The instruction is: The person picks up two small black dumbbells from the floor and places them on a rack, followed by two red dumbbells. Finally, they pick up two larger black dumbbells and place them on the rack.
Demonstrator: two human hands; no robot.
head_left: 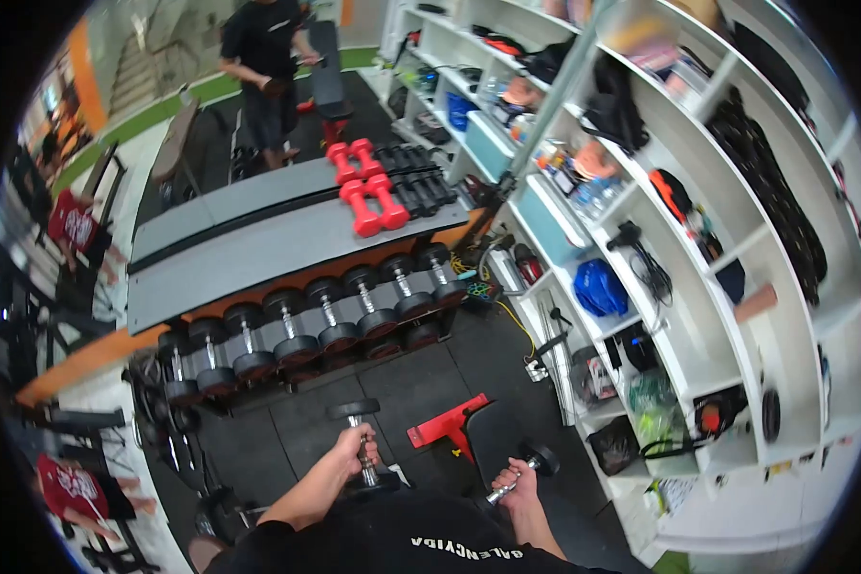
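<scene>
My left hand [354,450] grips the chrome handle of a black dumbbell [354,409], held nearly upright with one head above my fist. My right hand [515,475] grips a second black dumbbell [539,457], tilted with its head pointing up and right. Both hands are low in the head view, just above my black shirt. A red and black bench [454,426] lies on the dark floor between and beyond my hands.
A dumbbell rack [258,253] with several black dumbbells [316,320] and red ones [373,196] stands ahead. White shelves [679,287] full of bags and gear fill the right. A person in black [263,67] stands at the back; other people are at the left.
</scene>
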